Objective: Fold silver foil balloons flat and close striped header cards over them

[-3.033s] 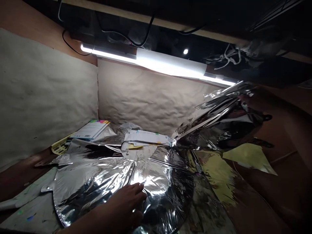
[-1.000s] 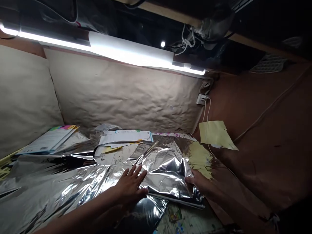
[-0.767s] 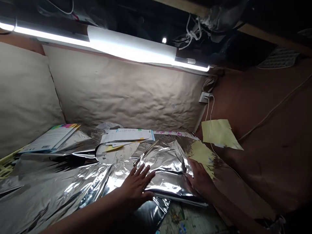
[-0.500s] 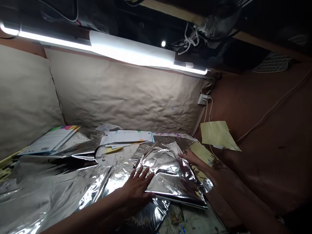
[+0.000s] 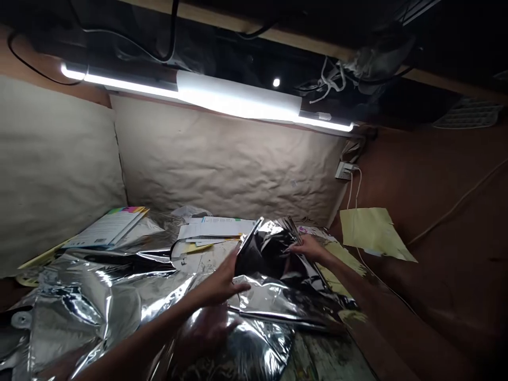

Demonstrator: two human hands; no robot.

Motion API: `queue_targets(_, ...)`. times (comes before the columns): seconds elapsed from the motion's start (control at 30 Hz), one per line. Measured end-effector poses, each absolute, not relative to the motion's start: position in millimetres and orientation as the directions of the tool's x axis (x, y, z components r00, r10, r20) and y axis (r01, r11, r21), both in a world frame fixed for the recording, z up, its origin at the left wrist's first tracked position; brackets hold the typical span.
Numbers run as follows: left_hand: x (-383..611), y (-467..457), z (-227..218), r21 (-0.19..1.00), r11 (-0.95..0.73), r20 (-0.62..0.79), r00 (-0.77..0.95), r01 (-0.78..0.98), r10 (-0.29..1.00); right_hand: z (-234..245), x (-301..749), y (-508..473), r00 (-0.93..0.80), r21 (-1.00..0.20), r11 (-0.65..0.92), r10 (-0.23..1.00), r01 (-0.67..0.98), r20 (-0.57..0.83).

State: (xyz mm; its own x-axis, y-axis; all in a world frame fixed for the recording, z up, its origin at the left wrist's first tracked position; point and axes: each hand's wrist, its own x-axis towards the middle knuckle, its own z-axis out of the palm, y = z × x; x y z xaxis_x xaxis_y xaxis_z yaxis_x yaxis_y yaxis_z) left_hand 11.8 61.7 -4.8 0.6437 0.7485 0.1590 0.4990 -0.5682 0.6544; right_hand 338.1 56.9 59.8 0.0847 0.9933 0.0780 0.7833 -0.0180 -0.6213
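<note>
The left hand (image 5: 227, 280) is blurred, and its fingers are partly hidden behind the raised edge of the folded silver foil sheet (image 5: 273, 264). I cannot tell whether it pinches that edge or only presses against it. The right hand (image 5: 309, 248) lies on the top of the same sheet with its fingers loosely spread and slightly curved, and no clear pinch shows there either.

The sheet lies between the hands, near the middle of the paint-stained board (image 5: 325, 357). Its upper layer stands up as a dark, mirror-like flap over a flatter, creased lower layer. Below the left forearm, a hand-shaped blur shows in a curved foil piece (image 5: 246, 352), too smeared to make out. A large crumpled foil sheet (image 5: 83, 312) spreads to the left. Behind the hands lie loose printed papers (image 5: 216, 230) and, further left, a booklet (image 5: 107, 227). A yellow paper sheet (image 5: 373, 238) hangs on the brown right wall (image 5: 436, 286).
</note>
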Motion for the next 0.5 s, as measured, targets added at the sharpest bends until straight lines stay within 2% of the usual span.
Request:
queue_targets(0.07, 2, 71, 11, 0.684, -0.555, 0.339, 0.467, 0.473, 0.817, 90, 323, 48, 0.02, -0.597, 0.102, 0.981, 0.796, 0.195)
queue_targets(0.13, -8, 74, 31, 0.684, -0.598, 0.524, 0.288, 0.418, 0.801, 118, 306, 33, -0.088, -0.509, 0.278, 0.927, 0.815, 0.366)
queue_targets(0.23, -25, 64, 59, 0.579, -0.731, 0.76, 0.084, 0.361, 0.644, 136, 282, 8, -0.383, -0.171, 0.613, 0.661, 0.772, 0.645)
queue_targets(0.3, -37, 51, 66, 0.532, -0.744, 0.811, 0.009, 0.404, 0.585, 124, 270, -5, -0.518, 0.016, 0.729, 0.47, 0.684, 0.714)
queue_targets(0.37, -50, 37, 61, 0.513, -0.725, 0.785, 0.091, 0.461, 0.613, 94, 264, -13, -0.58, 0.098, 0.778, 0.371, 0.62, 0.726)
queue_targets(0.43, -60, 26, 44, 0.463, -0.763, 0.68, 0.371, 0.451, 0.632, 54, 264, -17, -0.608, 0.12, 0.791, 0.353, 0.6, 0.711)
queue_targets(0.5, -66, 18, 23, 0.423, -0.836, 0.496, 0.683, 0.349, 0.536, 17, 265, -22, -0.627, 0.121, 0.792, 0.369, 0.598, 0.686)
